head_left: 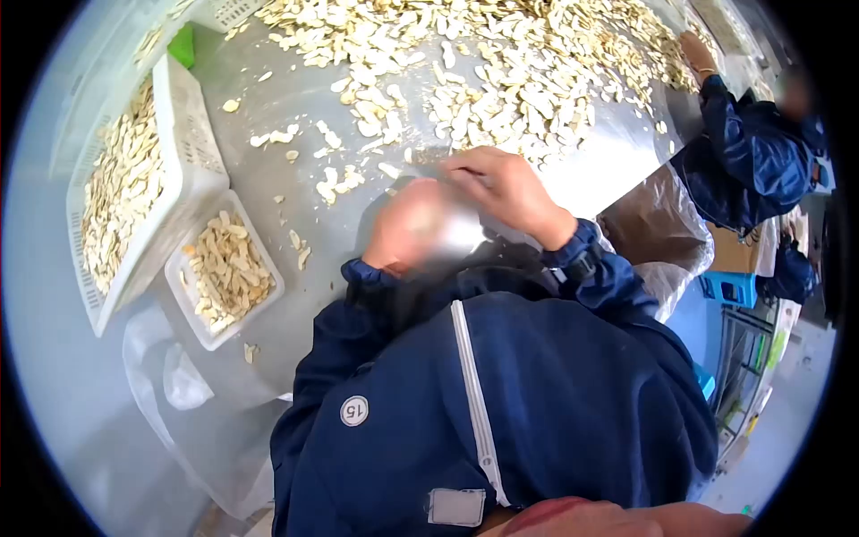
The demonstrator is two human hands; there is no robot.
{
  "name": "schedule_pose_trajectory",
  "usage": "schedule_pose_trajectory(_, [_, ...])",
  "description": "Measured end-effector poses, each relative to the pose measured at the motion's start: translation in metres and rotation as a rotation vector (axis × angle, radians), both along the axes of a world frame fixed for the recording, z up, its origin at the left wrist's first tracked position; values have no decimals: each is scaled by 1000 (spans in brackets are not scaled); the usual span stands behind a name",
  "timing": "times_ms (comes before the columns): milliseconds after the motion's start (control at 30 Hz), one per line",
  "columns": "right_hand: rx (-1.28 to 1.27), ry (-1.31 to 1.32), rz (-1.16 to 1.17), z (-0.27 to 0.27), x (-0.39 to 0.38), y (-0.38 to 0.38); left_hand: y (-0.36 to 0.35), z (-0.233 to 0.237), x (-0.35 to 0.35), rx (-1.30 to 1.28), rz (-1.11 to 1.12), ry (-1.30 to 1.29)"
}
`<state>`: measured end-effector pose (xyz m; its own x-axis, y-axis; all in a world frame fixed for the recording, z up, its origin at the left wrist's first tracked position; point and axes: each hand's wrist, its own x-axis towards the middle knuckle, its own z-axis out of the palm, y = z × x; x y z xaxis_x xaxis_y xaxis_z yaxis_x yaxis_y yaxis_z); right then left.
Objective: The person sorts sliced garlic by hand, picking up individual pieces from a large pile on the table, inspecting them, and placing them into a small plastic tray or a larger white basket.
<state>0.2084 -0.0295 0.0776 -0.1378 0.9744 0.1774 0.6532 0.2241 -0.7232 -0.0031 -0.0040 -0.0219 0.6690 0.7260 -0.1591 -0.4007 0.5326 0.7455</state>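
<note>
My left hand (404, 225) is smeared by motion, so its fingers and anything in them cannot be made out. Just to its right, my right hand (512, 190) is bent over with its fingers drawn together, pointing left; whatever they may hold is hidden. Both hands are low over the metal table (268, 188), at the near edge of a wide spread of pale, flat dried slices (510, 98). A few loose slices (338, 183) lie left of my left hand.
At left, a white perforated basket (192, 134) full of slices stands beside a small white tray (208, 338) of browner pieces. A clear plastic-lined bin (658, 224) is at right. Another person (752, 148) in dark blue reaches to the pile. A green object (182, 46) sits behind the basket.
</note>
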Motion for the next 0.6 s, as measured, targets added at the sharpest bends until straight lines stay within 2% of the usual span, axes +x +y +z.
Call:
schedule_pose_trajectory(33, [-29,-40,-136,-4,16,-12,4,-2,-3,-231,-42,8])
schedule_pose_trajectory(100, [-91,-114,-265,-15,53,-32,3,22,-2,-418,-60,-130])
schedule_pose_trajectory(200, [-102,-239,-442,-22,80,-44,2,22,-1,-384,-60,-139])
schedule_pose_trajectory(300, [39,-265,-393,-19,75,-29,2,22,0,-391,-52,-122])
schedule_pose_trajectory(367, [153,-391,-339,-26,68,-16,2,23,1,-390,-41,-111])
schedule_pose_trajectory(533, [117,-486,-256,-32,67,-9,0,24,0,-364,-18,-132])
schedule_pose_trajectory(600, [71,-391,-294,-29,67,-15,0,24,0,-370,-18,-131])
